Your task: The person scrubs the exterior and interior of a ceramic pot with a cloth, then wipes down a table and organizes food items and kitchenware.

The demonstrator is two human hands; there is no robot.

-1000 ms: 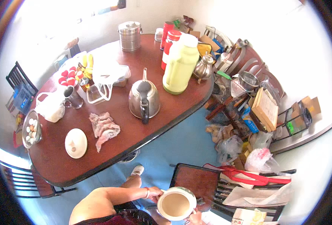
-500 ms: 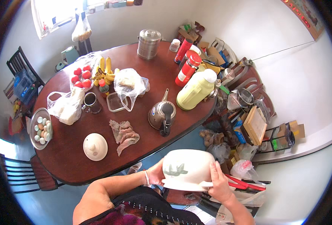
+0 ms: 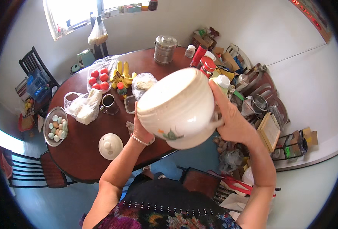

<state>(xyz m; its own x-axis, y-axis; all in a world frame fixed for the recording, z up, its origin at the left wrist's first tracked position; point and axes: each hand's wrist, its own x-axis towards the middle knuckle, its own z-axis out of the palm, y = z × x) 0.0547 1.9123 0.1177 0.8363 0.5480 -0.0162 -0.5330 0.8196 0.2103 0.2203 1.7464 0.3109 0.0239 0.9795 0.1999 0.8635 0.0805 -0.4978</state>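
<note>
A white ceramic pot (image 3: 194,114) with a painted green leaf and orange motif is held up over the table's near edge. It is tipped over, with its pale base toward me and its rim low. My left hand (image 3: 141,128) presses against the pot's left side, fingers partly hidden behind it. On the other side my right hand (image 3: 234,118) grips the pot beside its small side handle (image 3: 215,124). A white knobbed lid (image 3: 110,146) lies on the table left of my left forearm. Kettle and most of the cloth-like brown pieces are hidden behind the pot and my hand.
The dark red table (image 3: 77,160) holds a metal bowl (image 3: 46,133) of eggs, a dark mug (image 3: 109,105), tomatoes (image 3: 104,77), bananas (image 3: 124,72), a steel canister (image 3: 165,49) and red flasks (image 3: 208,68). Wooden-seated chairs (image 3: 52,171) stand near, with stacked clutter at right.
Both hands have raised the pot from near my lap to above the table edge, moving it up and slightly left. The pot now tilts so its base shows. The view has shifted.
</note>
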